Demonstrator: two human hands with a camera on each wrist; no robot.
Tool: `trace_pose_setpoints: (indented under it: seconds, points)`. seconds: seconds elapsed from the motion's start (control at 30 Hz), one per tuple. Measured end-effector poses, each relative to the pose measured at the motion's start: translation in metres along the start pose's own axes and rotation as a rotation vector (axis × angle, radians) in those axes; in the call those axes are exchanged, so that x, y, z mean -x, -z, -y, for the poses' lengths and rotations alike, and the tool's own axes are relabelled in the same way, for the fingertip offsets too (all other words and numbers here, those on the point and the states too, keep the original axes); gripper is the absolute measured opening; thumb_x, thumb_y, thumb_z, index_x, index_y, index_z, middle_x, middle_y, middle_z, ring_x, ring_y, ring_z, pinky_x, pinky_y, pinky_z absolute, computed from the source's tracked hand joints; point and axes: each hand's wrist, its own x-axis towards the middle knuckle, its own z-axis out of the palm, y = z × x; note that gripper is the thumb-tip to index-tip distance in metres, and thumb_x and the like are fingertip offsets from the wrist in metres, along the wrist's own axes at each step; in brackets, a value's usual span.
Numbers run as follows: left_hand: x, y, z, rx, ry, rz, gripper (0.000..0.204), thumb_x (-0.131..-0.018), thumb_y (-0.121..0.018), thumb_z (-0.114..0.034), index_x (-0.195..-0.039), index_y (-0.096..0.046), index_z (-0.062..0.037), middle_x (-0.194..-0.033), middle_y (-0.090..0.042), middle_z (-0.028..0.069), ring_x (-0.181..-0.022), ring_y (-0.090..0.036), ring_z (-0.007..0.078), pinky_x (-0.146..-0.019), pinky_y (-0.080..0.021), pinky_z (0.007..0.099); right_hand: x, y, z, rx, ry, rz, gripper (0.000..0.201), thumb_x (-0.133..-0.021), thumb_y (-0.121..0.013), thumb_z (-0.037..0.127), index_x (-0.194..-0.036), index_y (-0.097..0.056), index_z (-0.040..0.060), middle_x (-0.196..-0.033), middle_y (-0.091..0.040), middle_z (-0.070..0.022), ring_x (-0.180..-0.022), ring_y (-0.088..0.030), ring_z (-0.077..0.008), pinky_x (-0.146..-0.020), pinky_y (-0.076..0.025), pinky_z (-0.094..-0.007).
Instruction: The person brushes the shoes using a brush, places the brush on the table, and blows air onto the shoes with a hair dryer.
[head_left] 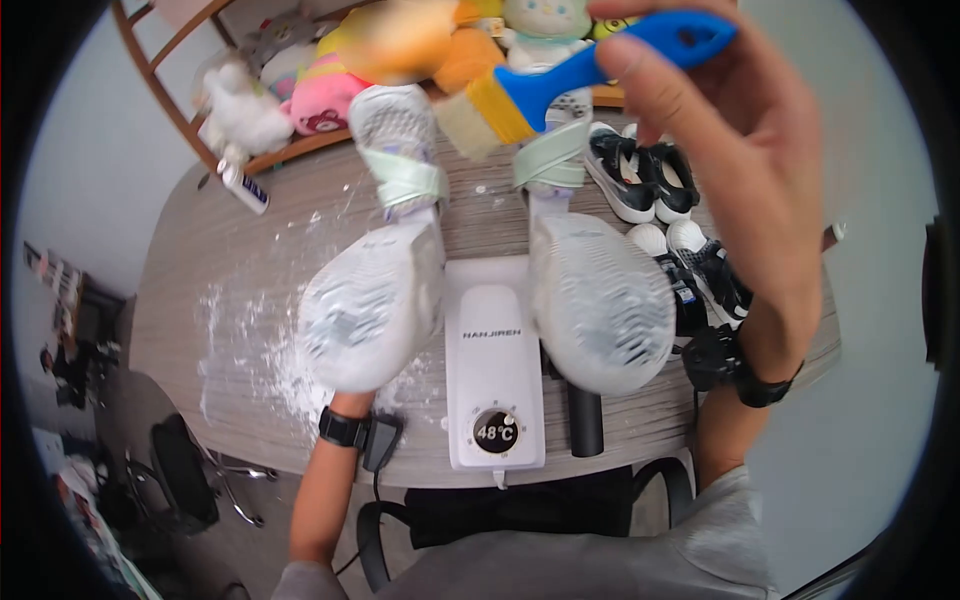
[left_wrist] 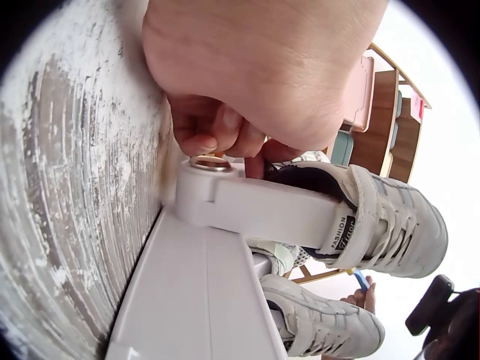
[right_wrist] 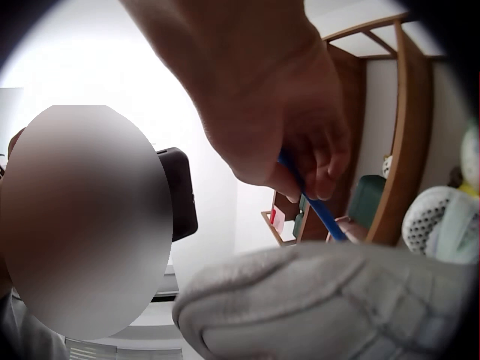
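My right hand is raised and pinches the blue handle of a paintbrush, its pale bristles pointing left and overlapping the far shoes in the head view. A white shoe dryer showing 48°C carries two pale sneakers, the left sneaker and the right sneaker, with white-smeared soles facing me. Beyond them, two shoes with mint straps stand on it as well. Behind the left sneaker in the head view, my left hand grips the dryer near its round metal hinge cap, fingers curled.
Black-and-white shoes stand at the table's right. A black cylinder lies beside the dryer. White smears cover the left tabletop. At the back left lies a white bottle; plush toys fill a wooden shelf behind.
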Motion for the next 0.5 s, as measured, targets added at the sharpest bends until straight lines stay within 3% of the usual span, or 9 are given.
trace_pose_setpoints:
  seconds: [0.07,0.17,0.2,0.27,0.3,0.37,0.47,0.5]
  points:
    - [-0.005,-0.007,0.002,0.048,-0.027,-0.031,0.039,-0.101,-0.050,-0.017,-0.135,-0.049,0.0009,-0.131,-0.059,0.0128,-0.118,-0.058,0.0201,-0.101,-0.048,0.0341,0.007,-0.003,0.001,0.103,-0.103,0.243,0.019,-0.093,-0.066,0.020,-0.102,-0.064,0.0033,-0.087,-0.064,-0.0031,-0.074,-0.053,-0.0093,-0.065,-0.043,-0.0241]
    - [-0.001,-0.005,0.002,0.121,-0.077,-0.087,0.039,-0.100,-0.051,-0.017,-0.135,-0.049,0.0011,-0.130,-0.059,0.0128,-0.118,-0.058,0.0200,-0.101,-0.048,0.0339,0.007,-0.018,0.006,0.344,-0.144,0.455,0.018,-0.094,-0.064,0.021,-0.102,-0.062,0.0041,-0.083,-0.060,0.0000,-0.071,-0.051,-0.0100,-0.065,-0.043,-0.0246]
    - [-0.006,-0.017,-0.007,-0.373,-0.334,-0.090,0.031,-0.100,-0.049,-0.020,-0.121,-0.061,0.0014,-0.106,-0.070,0.0074,-0.088,-0.066,0.0138,-0.076,-0.054,0.0264,0.007,-0.021,0.008,0.345,-0.122,0.481,0.018,-0.094,-0.064,0.021,-0.102,-0.062,0.0041,-0.083,-0.060,0.0000,-0.071,-0.051,-0.0100,-0.065,-0.043,-0.0246]
    - [-0.011,-0.015,-0.009,-0.033,-0.040,-0.127,0.030,-0.100,-0.046,-0.021,-0.106,-0.067,-0.0011,-0.076,-0.064,-0.0023,-0.063,-0.053,0.0055,-0.055,-0.042,0.0211,0.008,-0.025,0.011,0.437,-0.130,0.305,0.017,-0.093,-0.062,0.018,-0.100,-0.060,0.0016,-0.078,-0.064,-0.0051,-0.066,-0.056,-0.0147,-0.062,-0.045,-0.0289]
    - [-0.011,-0.016,-0.011,-0.013,-0.052,-0.149,0.030,-0.100,-0.046,-0.021,-0.106,-0.067,-0.0011,-0.076,-0.064,-0.0023,-0.063,-0.053,0.0055,-0.055,-0.042,0.0211,0.008,-0.025,0.010,0.438,-0.110,0.331,0.017,-0.093,-0.062,0.018,-0.100,-0.060,0.0016,-0.078,-0.064,-0.0051,-0.066,-0.056,-0.0147,-0.062,-0.045,-0.0289]
    - [-0.011,-0.020,-0.017,-0.145,-0.098,-0.103,0.029,-0.100,-0.046,-0.024,-0.098,-0.068,-0.0057,-0.065,-0.048,-0.0071,-0.055,-0.036,0.0016,-0.048,-0.028,0.0203,0.007,-0.022,0.005,0.419,0.015,0.075,0.020,-0.095,-0.062,0.019,-0.101,-0.060,0.0011,-0.083,-0.065,-0.0056,-0.069,-0.056,-0.0122,-0.065,-0.045,-0.0272]
    - [-0.009,-0.020,-0.023,-0.073,-0.003,-0.069,0.027,-0.099,-0.046,-0.023,-0.090,-0.066,-0.0085,-0.063,-0.038,-0.0078,-0.053,-0.032,0.0023,-0.047,-0.028,0.0212,0.004,-0.021,0.014,0.589,0.167,-0.028,0.020,-0.097,-0.061,0.021,-0.102,-0.062,0.0020,-0.089,-0.062,-0.0052,-0.081,-0.057,-0.0113,-0.074,-0.046,-0.0251]
    - [-0.007,-0.023,-0.028,-0.067,0.010,-0.100,0.027,-0.099,-0.047,-0.024,-0.084,-0.063,-0.0080,-0.063,-0.042,-0.0070,-0.053,-0.034,0.0030,-0.048,-0.029,0.0214,0.000,-0.023,0.020,0.591,0.178,-0.019,0.020,-0.097,-0.061,0.021,-0.102,-0.062,0.0020,-0.089,-0.062,-0.0052,-0.081,-0.057,-0.0113,-0.074,-0.046,-0.0251]
